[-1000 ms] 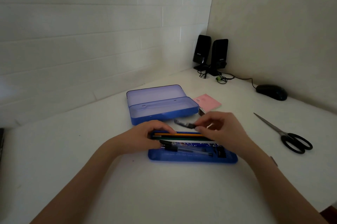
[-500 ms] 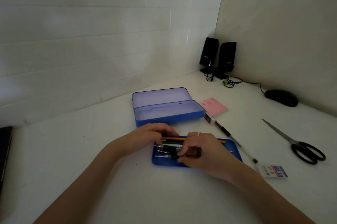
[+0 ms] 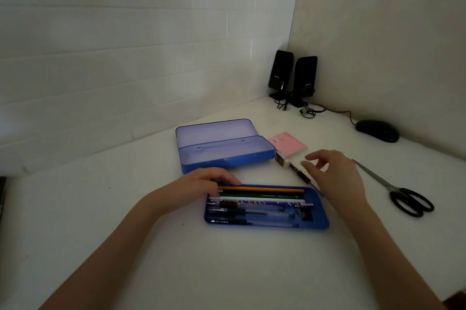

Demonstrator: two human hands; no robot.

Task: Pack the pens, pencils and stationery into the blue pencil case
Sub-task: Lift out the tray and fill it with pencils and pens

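Setting: home/office desk corner. Evidence: plain white desk surface (image 3: 227, 272) butted into corner of two bare walls, left one w/ white brick-pattern panels (image 3: 113, 57), right one smooth beige (image 3: 390, 32). Pair of small black desktop speakers (image 3: 293, 77) at back corner, cables tangled at base. Black computer mouse (image 3: 377, 130) w/ cord nr right wall. Stationery about: black-handled scissors (image 3: 403, 196), pink sticky-note pad (image 3: 287, 142). Lighting dim.
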